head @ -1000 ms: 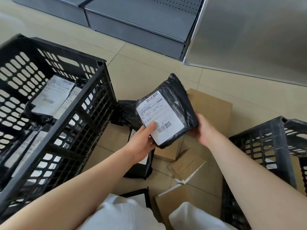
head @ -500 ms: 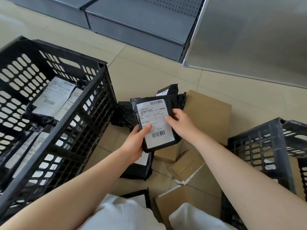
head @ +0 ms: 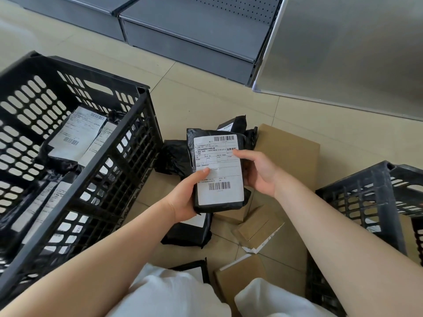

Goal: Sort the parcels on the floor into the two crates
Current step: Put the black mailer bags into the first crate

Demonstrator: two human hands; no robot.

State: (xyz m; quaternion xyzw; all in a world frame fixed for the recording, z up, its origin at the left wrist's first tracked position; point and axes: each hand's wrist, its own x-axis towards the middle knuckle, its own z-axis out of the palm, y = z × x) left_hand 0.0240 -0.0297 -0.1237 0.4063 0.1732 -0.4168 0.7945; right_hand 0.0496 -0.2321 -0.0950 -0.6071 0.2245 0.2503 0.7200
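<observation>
Between crates, barcoded black parcel (head: 218, 172), both hands gripping

Grey metal shelving (head: 192, 30) stands on the beige tiled floor (head: 206, 104).

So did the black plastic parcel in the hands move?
Yes. The black plastic parcel turned upright and dropped nearer the brown cardboard box on the floor.
</observation>
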